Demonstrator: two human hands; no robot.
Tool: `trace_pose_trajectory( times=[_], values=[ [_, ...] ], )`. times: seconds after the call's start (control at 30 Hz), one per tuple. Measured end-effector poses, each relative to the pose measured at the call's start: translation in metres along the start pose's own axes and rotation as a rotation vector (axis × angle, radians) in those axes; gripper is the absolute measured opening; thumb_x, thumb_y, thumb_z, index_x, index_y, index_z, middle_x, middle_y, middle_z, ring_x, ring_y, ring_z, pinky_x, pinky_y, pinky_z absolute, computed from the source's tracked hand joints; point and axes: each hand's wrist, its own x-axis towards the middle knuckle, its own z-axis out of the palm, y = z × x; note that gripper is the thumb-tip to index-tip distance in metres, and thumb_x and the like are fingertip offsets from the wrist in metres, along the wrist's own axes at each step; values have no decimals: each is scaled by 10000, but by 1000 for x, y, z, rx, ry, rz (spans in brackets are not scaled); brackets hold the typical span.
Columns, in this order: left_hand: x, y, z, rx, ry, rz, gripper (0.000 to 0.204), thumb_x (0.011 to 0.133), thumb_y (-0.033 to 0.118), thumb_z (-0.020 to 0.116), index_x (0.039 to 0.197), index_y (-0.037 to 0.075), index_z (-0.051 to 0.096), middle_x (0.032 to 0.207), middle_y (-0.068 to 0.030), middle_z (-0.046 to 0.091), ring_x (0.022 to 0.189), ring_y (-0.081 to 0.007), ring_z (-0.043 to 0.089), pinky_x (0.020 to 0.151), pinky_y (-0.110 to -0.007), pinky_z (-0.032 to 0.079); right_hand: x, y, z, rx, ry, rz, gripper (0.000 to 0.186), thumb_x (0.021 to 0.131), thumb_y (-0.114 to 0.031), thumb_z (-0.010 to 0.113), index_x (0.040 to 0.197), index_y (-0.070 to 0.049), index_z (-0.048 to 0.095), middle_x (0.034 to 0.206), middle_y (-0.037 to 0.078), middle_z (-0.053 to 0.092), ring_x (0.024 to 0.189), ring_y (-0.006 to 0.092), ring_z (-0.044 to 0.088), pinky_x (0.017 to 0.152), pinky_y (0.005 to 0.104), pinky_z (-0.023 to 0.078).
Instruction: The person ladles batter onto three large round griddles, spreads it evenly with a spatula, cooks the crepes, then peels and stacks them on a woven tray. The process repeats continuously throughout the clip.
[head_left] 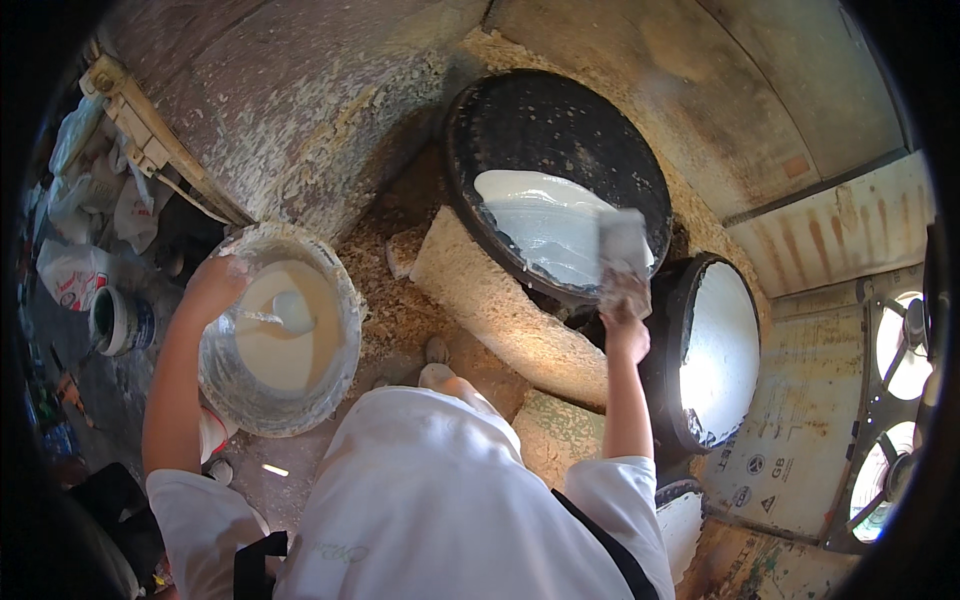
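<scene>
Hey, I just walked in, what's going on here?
A person holds a flat tool in the right hand, over glossy white coating on part of a black disc. The left hand is at the rim of a bucket of pale liquid with a scoop in it; its grip is unclear. To the right, another disc has a mostly white face.

Print point(757, 465) on pale panel point(800, 400), bag point(85, 262), shirt point(430, 470)

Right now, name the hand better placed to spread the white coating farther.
Likely the right hand: it holds a flat scraper at the white coating; the left hand is at the bucket.
</scene>
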Motion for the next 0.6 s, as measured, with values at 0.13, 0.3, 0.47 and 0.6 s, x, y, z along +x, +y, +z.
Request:
trace_pose_trajectory(
  times=[0.13,0.3,0.47,0.6],
  values=[
    [-3,-23,6,-238,-36,-204,208,790,170,605,906,-3,619,701,-120,605,567,-214,586,566,-344,471,26,46,10,954,-359,744,439,687,-450,746,808,-35,672,489,-8,416,403,138,346,398,331,307],
    [4,-25,8,-262,-49,-160,208,794,148,610,919,-18,603,641,-81,571,486,-154,531,498,-314,440,26,-32,15,1250,-602,511,544,723,-454,717,1050,-24,650,530,-11,417,391,129,339,386,281,318],
    [8,-12,6,-244,-33,-164,247,787,173,622,923,-32,599,653,-89,583,490,-163,542,502,-320,445,-12,-114,-6,584,-450,-112,774,658,-398,770,1304,-93,471,975,185,661,824,231,657,743,339,498],
    [9,-5,5,-219,-7,-159,241,784,171,627,904,-36,600,661,-101,594,492,-166,550,504,-322,447,-19,-123,-23,29,-304,-322,547,786,-457,586,1304,-347,449,806,113,666,742,302,645,637,399,499]
  ],
)
